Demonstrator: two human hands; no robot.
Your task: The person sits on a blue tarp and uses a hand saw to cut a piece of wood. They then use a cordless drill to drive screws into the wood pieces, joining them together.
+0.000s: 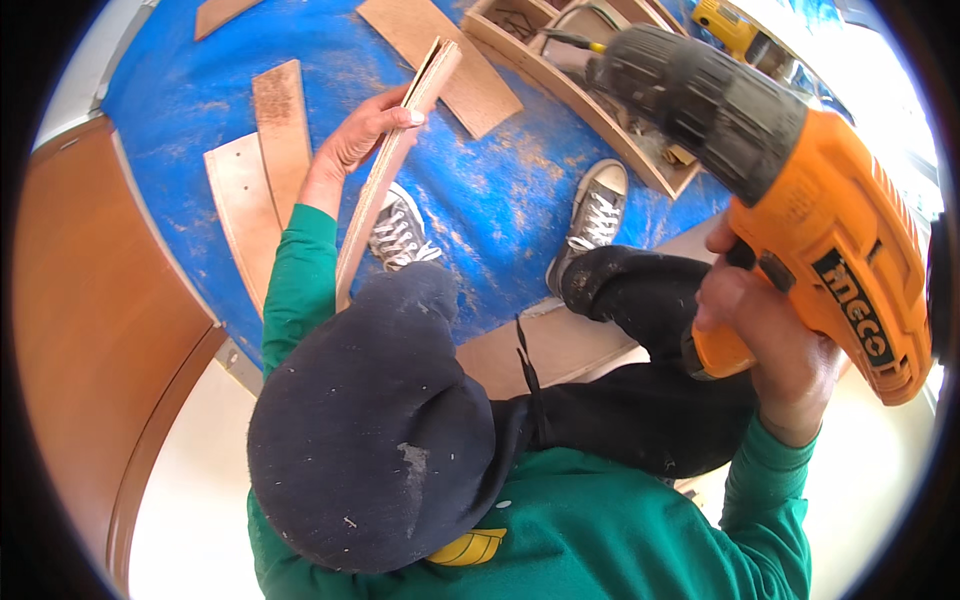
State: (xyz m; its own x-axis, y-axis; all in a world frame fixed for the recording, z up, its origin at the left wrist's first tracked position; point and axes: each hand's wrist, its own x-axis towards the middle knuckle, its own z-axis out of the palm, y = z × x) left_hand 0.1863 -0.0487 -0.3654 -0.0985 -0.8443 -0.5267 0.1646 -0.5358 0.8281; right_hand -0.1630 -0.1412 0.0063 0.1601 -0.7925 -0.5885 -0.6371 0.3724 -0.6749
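My left hand (358, 138) is closed round a long narrow plywood piece (378, 195) and tilts it up beside my left knee. At its upper end a dark gap shows between two layers; its lower end is hidden behind my leg. My right hand (765, 325) grips the handle of an orange cordless drill (835, 225), raised at the right. The drill's black chuck (715, 105) points to the upper left, apart from the wood. A thin bit with a yellow band seems to stick out from it.
Several plywood boards (283, 120) lie on a dusty blue tarp (500, 210). A wooden tray (600, 122) with small items stands at the upper right, near a yellow power tool (730, 28). Under my legs lies a board (545, 345). A brown wooden panel (100, 300) is at the left.
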